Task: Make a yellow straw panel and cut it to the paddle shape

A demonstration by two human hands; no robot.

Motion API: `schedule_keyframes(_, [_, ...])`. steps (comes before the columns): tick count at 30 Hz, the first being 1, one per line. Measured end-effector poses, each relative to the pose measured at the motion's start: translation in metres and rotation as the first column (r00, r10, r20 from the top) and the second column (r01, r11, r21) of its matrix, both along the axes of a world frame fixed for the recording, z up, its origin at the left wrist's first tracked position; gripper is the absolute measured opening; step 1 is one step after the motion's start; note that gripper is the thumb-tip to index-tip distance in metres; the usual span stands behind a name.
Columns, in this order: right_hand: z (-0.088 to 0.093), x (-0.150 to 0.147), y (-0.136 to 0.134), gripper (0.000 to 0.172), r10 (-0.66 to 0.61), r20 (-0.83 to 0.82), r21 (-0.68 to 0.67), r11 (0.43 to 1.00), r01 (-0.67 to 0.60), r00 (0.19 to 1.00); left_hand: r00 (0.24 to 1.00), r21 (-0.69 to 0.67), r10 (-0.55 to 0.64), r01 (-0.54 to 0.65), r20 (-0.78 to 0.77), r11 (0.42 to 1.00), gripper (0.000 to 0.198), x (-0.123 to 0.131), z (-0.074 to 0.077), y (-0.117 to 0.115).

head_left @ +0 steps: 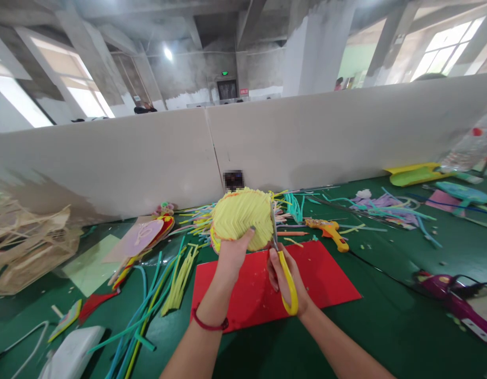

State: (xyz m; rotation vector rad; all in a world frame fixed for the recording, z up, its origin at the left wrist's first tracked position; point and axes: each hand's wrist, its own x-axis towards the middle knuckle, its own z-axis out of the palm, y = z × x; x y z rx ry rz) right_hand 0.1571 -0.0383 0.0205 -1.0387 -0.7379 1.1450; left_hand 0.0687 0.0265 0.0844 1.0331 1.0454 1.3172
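Observation:
My left hand (233, 258) is closed on an oval yellow piece (237, 213), raised above the table. Its face carries slanted rows of fuzzy, pipe-cleaner-like strips, and orange shows at the edge. The thumb presses on the front; the other fingers are hidden behind. In my right hand (301, 284) is a pair of scissors (291, 295) with yellow handles. Their blades point up along the piece's right edge; whether they touch it I cannot tell. Beneath both hands lies a red board (318, 273).
Pipe cleaners (180, 284) lie in bundles left and behind. An orange glue gun (333, 234) is on the right, with a purple corded tool (452, 300) further out. A white power bank-like box (75, 352) sits front left. A grey partition (156, 163) bounds the green table (385, 326).

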Motion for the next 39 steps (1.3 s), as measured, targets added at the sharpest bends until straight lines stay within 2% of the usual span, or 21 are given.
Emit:
schedule_keyframes(9, [0.008, -0.003, -0.004, 0.044, -0.039, 0.045, -0.008, 0.999, 0.04, 0.998, 1.0, -0.016, -0.001, 0.0, -0.023, 1.0, 0.045, 0.0, 0.004, -0.002])
schedule_keyframes(14, [0.001, -0.002, -0.001, 0.04, -0.058, 0.031, 0.001, 0.998, 0.058, 0.998, 1.0, -0.009, 0.007, -0.007, -0.017, 1.0, 0.048, 0.001, 0.003, -0.003])
schedule_keyframes(22, [0.003, 0.002, 0.0, 0.046, 0.01, 0.041, 0.013, 1.0, -0.011, 0.999, 1.0, -0.053, -0.023, 0.024, 0.016, 0.998, 0.048, -0.006, -0.001, 0.002])
schedule_keyframes(30, [0.009, 0.004, 0.002, 0.054, -0.004, 0.137, 0.037, 0.999, -0.001, 0.99, 0.997, 0.038, -0.06, 0.061, -0.042, 0.997, 0.046, -0.004, 0.001, 0.0])
schedule_keyframes(39, [0.002, 0.005, 0.005, 0.05, -0.003, 0.134, 0.064, 0.998, -0.005, 0.991, 0.999, 0.043, -0.019, 0.021, -0.048, 0.999, 0.045, -0.003, -0.001, 0.0])
